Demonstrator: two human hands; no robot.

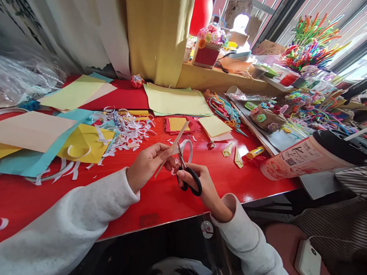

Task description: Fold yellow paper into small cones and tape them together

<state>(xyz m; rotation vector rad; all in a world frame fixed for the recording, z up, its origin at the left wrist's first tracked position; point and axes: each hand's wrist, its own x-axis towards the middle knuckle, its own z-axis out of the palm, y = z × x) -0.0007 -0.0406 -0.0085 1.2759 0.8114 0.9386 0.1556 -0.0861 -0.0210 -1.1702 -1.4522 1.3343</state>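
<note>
Over the red table (pixel 128 212), my left hand (pixel 150 162) pinches a thin tan piece of paper (pixel 180 134) that stands nearly edge-on. My right hand (pixel 202 181) is wrapped round black-handled scissors (pixel 195 182), thumb and fingers at the loops. The blades point up and away, right beside the paper. A curled pale strip (pixel 188 148) arches just behind the blades. Whether the blades are touching the paper I cannot tell. Beyond my hands lie a yellow square of paper (pixel 178 124) on red sheets and a pale yellow stack (pixel 214 126).
White paper shreds (pixel 132 131) are heaped behind my left hand. Coloured sheets (pixel 34 129) cover the left side. Two small folded yellow pieces (pixel 238 157) and a glue stick (pixel 255 152) lie to the right. A tall drink cup (pixel 310 155) stands near the right edge.
</note>
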